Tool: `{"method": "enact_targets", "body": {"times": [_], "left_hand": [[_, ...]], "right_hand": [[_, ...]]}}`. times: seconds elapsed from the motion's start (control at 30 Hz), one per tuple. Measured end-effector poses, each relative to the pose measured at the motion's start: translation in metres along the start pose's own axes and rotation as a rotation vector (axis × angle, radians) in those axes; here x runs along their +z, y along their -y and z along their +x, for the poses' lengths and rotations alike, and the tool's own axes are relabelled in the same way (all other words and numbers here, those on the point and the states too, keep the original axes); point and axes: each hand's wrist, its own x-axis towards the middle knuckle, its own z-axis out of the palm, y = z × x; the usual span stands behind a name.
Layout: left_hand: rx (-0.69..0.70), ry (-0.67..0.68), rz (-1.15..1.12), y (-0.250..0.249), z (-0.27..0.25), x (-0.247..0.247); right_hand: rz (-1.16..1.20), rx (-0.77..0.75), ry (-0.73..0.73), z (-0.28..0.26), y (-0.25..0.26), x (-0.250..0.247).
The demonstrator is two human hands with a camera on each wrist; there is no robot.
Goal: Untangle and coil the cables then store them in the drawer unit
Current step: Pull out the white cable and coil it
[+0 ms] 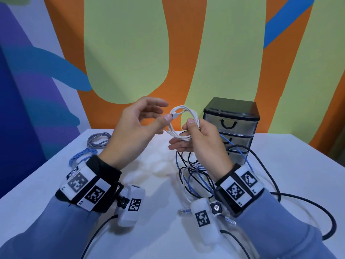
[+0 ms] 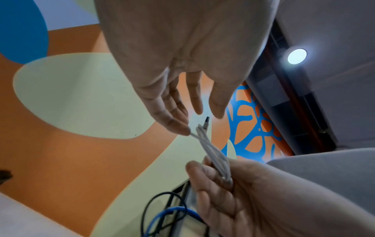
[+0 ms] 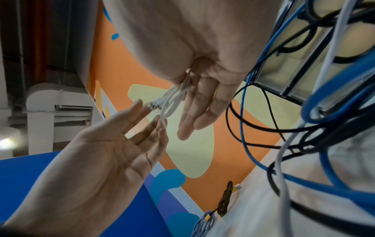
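Observation:
A white cable (image 1: 183, 121) is wound into a small coil and held up in the air in front of the drawer unit (image 1: 231, 126). My right hand (image 1: 192, 128) grips the coil's lower right side between thumb and fingers. My left hand (image 1: 168, 116) pinches the cable's plug end at the coil's upper left, with its other fingers spread. In the left wrist view the white cable (image 2: 213, 150) runs from my left hand's fingertips (image 2: 182, 129) down into my right hand (image 2: 223, 184). All three drawers of the black-framed unit look closed.
A tangle of black, blue and white cables (image 1: 196, 172) lies on the white table (image 1: 149, 240) below my right hand and trails off to the right. A coiled grey cable (image 1: 98, 139) and a coiled light-blue cable (image 1: 82, 157) lie at the far left.

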Motion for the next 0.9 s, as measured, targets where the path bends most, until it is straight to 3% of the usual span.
{"method": "enact_targets", "body": {"times": [0.1, 0.17, 0.23, 0.33, 0.5, 0.63, 0.77, 0.9], "left_hand": [[0.2, 0.01, 0.396, 0.006, -0.001, -0.004], [0.213, -0.02, 0.531, 0.009, -0.001, -0.007], [0.112, -0.024, 0.51, 0.009, 0.0, -0.006], [-0.013, 0.031, 0.233, 0.01, 0.001, 0.0], [0.066, 0.047, 0.304, 0.013, 0.002, -0.002], [0.151, 0.186, 0.519, 0.01, -0.002, 0.0], [0.168, 0.116, 0.518, 0.007, -0.001, 0.001], [0.111, 0.1, 0.356, 0.002, -0.003, 0.003]], "right_hand": [[0.018, -0.001, -0.057, 0.002, -0.001, -0.002], [0.004, 0.003, -0.082, 0.002, -0.002, -0.003], [-0.036, -0.021, -0.076, 0.002, -0.004, -0.003], [-0.094, -0.046, -0.015, 0.0, -0.008, 0.001], [-0.301, -0.108, -0.014, 0.004, -0.016, -0.002], [-0.416, -0.211, 0.085, 0.002, -0.013, -0.002], [-0.496, -0.255, 0.229, -0.007, -0.003, 0.003], [-0.576, -0.322, 0.214, -0.005, -0.002, 0.001]]}}
